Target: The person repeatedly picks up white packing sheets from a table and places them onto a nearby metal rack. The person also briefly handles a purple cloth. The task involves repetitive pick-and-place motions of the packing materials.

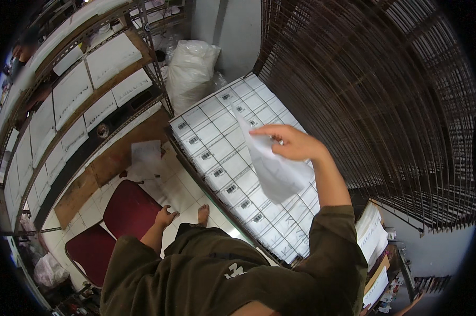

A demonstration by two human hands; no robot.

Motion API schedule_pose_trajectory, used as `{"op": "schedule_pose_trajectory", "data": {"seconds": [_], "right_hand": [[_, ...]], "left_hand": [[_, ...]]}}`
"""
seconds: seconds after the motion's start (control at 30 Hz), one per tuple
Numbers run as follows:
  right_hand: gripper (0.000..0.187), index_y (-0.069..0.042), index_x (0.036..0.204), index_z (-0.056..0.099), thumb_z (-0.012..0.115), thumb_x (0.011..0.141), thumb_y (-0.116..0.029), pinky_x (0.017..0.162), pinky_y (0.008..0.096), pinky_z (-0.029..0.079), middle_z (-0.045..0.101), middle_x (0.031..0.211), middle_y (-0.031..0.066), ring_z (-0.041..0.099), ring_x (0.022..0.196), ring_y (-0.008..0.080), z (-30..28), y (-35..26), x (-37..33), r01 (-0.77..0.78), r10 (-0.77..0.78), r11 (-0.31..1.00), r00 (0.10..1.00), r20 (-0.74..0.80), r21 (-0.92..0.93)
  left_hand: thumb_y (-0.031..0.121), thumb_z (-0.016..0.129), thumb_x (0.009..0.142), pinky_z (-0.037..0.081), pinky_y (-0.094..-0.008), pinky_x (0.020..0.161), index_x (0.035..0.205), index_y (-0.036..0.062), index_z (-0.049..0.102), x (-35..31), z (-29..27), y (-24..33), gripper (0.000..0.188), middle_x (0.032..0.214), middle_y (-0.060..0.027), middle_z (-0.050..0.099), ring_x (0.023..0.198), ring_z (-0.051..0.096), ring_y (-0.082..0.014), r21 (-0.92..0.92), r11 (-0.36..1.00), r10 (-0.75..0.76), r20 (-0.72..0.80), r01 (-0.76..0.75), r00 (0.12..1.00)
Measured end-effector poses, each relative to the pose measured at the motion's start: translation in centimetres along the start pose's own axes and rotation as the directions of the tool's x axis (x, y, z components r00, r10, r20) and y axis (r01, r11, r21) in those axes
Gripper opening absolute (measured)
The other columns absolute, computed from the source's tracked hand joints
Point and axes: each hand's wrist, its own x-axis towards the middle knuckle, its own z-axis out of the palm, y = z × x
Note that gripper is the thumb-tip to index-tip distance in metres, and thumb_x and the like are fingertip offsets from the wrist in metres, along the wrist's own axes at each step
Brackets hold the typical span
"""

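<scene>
My right hand (297, 143) pinches the upper edge of a thin white paper sheet (280, 176), which hangs slightly curled over a wire rack. Below it, the rack's lowered grid (212, 125) lies over printed white sheets (215, 141) with small dark square marks in rows. My left hand (166, 216) is down at my side beside a dark red chair (130, 208), its fingers loosely bent and apart, with nothing seen in them.
Many raised wire shelves (375, 95) stand tilted at the right. Metal shelving (148, 68) with stacked white packages (72, 97) fills the left. A bulging plastic sack (189, 73) sits behind the rack. Loose paper (146, 151) lies on the tiled floor near my bare foot (204, 213).
</scene>
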Motion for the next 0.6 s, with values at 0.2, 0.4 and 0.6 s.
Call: {"op": "schedule_pose_trajectory", "data": {"seconds": [0.2,0.4,0.6], "right_hand": [[0.059,-0.004,0.123,0.050,0.044,0.066,0.011,0.074,0.0238,0.043,0.059,0.109,0.0087,0.054,0.086,0.0151,-5.7,3.5,6.5,-0.179,0.239,0.967,0.881,-0.409,0.180],[0.062,-0.001,0.128,0.043,0.043,0.068,0.014,0.084,0.0222,0.041,0.047,0.125,0.0134,0.050,0.106,0.0164,0.0,23.4,5.5,0.114,0.410,0.846,0.484,-0.773,0.520],[0.066,-0.001,0.133,0.034,0.042,0.069,0.012,0.075,0.0235,0.040,0.035,0.135,0.0133,0.049,0.094,0.0168,7.6,35.0,9.4,0.172,0.623,0.725,0.249,-0.741,0.667]], "left_hand": [[0.043,0.064,0.073,0.045,-0.0378,0.084,0.120,0.0071,0.047,2.2,-1.0,-2.4,0.062,0.096,-0.0154,0.063,0.097,0.058,-0.0307,-0.120,0.993,-0.017,-0.037,0.012,0.999],[0.044,0.065,0.072,0.043,-0.0394,0.089,0.118,0.0053,0.048,2.5,-0.6,-6.0,0.063,0.113,-0.0195,0.055,0.108,0.052,-0.0334,0.014,0.990,-0.138,0.041,0.137,0.990],[0.046,0.065,0.071,0.045,-0.0400,0.086,0.119,0.0059,0.047,0.6,-4.3,-3.9,0.065,0.109,-0.0186,0.058,0.103,0.055,-0.0328,0.054,0.976,-0.214,0.079,0.210,0.974]]}}
